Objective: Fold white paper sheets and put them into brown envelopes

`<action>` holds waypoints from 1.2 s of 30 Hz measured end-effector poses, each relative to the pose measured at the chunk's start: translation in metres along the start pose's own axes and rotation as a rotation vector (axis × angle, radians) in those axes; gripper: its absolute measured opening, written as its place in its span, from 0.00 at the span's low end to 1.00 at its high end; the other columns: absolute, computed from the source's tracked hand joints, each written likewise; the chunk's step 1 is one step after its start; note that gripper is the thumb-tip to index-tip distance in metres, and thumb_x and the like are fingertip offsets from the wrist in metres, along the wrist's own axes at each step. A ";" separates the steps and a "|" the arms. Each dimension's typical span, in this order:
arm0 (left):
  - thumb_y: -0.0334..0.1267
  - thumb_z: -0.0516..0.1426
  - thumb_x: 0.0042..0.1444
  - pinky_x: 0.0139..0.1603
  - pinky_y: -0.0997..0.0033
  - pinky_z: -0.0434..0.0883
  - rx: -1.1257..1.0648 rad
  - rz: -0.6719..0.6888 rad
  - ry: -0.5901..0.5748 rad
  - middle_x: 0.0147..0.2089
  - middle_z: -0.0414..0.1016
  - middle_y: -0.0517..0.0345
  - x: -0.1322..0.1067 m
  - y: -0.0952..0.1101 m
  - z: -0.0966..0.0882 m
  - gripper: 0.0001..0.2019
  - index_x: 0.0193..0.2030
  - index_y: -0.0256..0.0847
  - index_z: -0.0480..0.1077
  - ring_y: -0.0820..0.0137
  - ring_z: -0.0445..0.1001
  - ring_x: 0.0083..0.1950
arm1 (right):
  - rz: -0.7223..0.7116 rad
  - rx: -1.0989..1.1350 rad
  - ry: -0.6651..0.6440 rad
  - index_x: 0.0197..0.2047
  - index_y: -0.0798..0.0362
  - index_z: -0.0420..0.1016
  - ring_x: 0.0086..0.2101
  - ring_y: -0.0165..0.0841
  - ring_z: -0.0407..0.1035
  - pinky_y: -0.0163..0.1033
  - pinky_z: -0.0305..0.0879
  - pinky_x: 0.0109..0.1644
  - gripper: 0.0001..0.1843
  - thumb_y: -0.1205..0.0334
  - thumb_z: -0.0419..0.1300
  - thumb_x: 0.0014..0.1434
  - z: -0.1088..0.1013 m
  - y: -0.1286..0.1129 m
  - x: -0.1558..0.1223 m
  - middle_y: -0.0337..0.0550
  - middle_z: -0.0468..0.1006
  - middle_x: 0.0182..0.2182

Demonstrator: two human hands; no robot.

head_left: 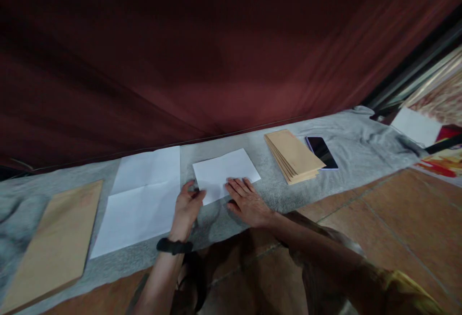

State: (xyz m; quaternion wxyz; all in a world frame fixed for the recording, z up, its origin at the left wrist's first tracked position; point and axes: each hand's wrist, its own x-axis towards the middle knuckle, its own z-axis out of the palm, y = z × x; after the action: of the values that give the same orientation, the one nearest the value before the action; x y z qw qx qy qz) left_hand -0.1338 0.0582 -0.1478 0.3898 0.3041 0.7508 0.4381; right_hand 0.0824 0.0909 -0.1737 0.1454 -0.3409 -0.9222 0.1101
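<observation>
A folded white sheet of paper [225, 170] lies on the grey cloth [274, 187] in front of me. My left hand [186, 209], with a black band on the wrist, pinches the sheet's near left corner. My right hand [247, 202] lies flat, fingers stretched out, pressing on the sheet's near edge. To the left lies a stack of larger white sheets [140, 199]. To the right sits a stack of brown envelopes [293, 155].
A dark phone [322, 152] lies beside the envelope stack. A large brown envelope [54, 245] lies at the far left. A dark red curtain [202, 50] hangs behind the cloth. Tiled floor [397, 219] runs along the near side. Coloured papers [438, 154] lie far right.
</observation>
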 end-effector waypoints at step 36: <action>0.46 0.61 0.59 0.39 0.68 0.74 -0.381 -0.123 -0.963 0.39 0.80 0.50 -0.130 0.007 0.048 0.12 0.39 0.38 0.74 0.66 0.79 0.39 | -0.109 0.339 0.035 0.62 0.46 0.73 0.66 0.36 0.59 0.47 0.60 0.69 0.31 0.80 0.52 0.61 -0.006 0.064 0.008 0.44 0.65 0.67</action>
State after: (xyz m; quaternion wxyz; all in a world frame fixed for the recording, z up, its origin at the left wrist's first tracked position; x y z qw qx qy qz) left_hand -0.0254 -0.0224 -0.1152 0.7644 0.3500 0.4100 0.3537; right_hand 0.1164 0.1444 -0.1856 0.2223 -0.2631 -0.9049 0.2499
